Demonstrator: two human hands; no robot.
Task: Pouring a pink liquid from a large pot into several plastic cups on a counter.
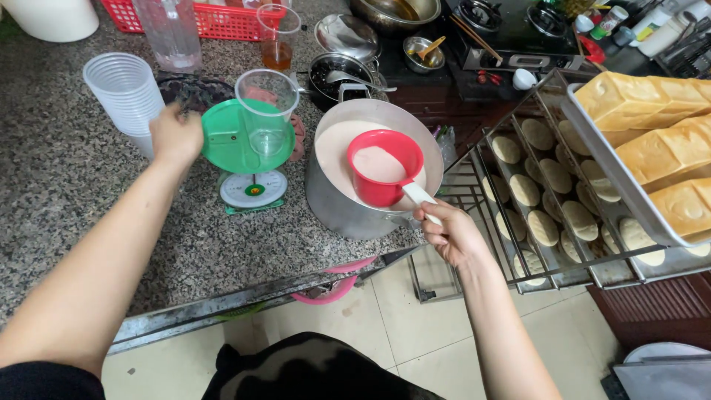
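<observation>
My right hand (453, 235) grips the white handle of the red ladle (381, 172), full of pale milky liquid and held over the steel pot (348, 204), while left of the pot the clear cup (266, 111) on the green scale (248, 144) stands unfilled, my left hand (176, 135) closed beside it on the cup stack (126, 92).

The counter (67, 170) lies bare in front of the green scale (248, 148) and to its left, so hands can pass there. Behind, the stack of cups (126, 92) and red basket (215, 18) crowd the way. The big pot (355, 200) (nearly touching the scale) blocks the right, with the baking rack (518, 244) just beyond.
</observation>
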